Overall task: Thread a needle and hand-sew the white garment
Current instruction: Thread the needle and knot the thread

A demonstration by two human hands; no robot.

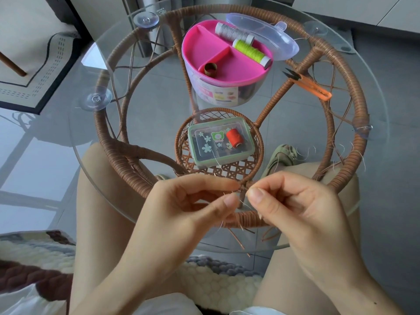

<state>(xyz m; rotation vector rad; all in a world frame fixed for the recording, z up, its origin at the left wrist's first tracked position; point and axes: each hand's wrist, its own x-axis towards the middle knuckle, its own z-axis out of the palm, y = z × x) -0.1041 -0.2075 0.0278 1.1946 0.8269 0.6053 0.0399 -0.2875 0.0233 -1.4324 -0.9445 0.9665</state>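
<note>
Over the near edge of the round glass table [95, 64], my left hand [186, 205] pinches something thin between thumb and forefinger, probably the needle, too small to make out. My right hand [291, 201] pinches the end of a pale thread [217, 163] a few centimetres to its right. The thread loops up over the green box and trails off to the right. White fabric [163, 303] lies in my lap at the bottom edge.
A pink sewing kit [211, 53] with grey and lime spools [250, 51] and a thimble stands at the back, its clear lid open. Orange thread snips [311, 84] lie at the right. A green box [220, 142] with a red spool rests on the wicker shelf below.
</note>
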